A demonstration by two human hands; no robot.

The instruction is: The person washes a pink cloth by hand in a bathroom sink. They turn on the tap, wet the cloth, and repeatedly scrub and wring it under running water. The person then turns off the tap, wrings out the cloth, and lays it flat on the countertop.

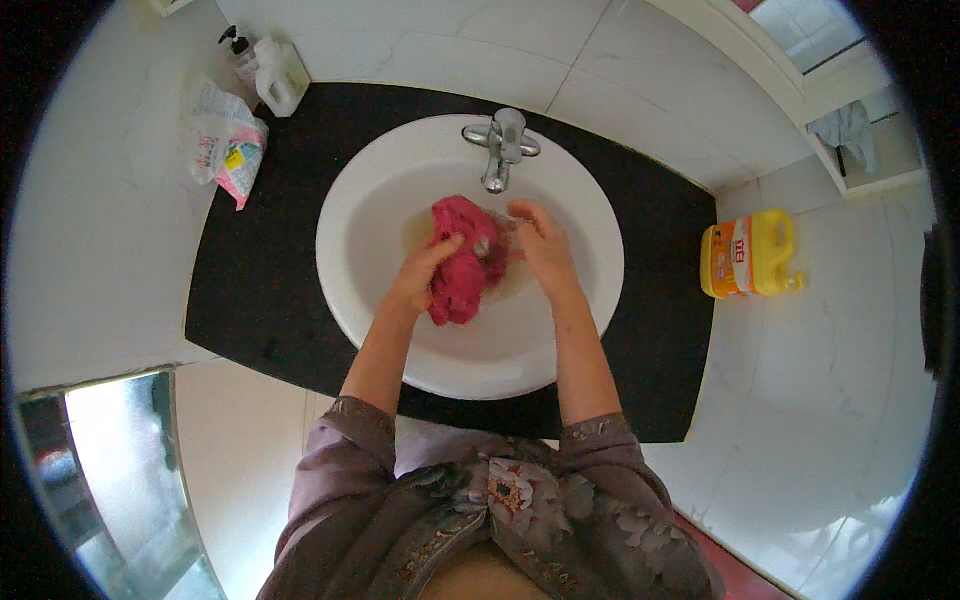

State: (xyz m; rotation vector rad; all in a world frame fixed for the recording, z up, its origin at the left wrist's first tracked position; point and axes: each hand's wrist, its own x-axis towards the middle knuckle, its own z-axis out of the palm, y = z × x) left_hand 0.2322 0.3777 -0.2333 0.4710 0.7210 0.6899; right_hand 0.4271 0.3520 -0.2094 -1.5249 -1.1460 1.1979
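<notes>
A wet, bunched red-pink cloth [459,281] is over the bowl of a white oval washbasin [480,367], with some cloudy water below it. My left hand [426,271] grips the cloth from its left side, thumb on top. On the other side, my right hand [541,244] has its fingers curled near the cloth's right edge; blur hides whether they touch or hold any of it. A chrome faucet [498,154] stands on the basin's back rim, just above the cloth in the picture. Whether water runs from it cannot be told.
Black speckled countertop [262,285] surrounds the basin. At the back left are a pump bottle [244,60], a white plastic jug [279,79] and a printed plastic bag [238,150]. A yellow detergent jug [750,253] stands at the right edge, by the tiled wall.
</notes>
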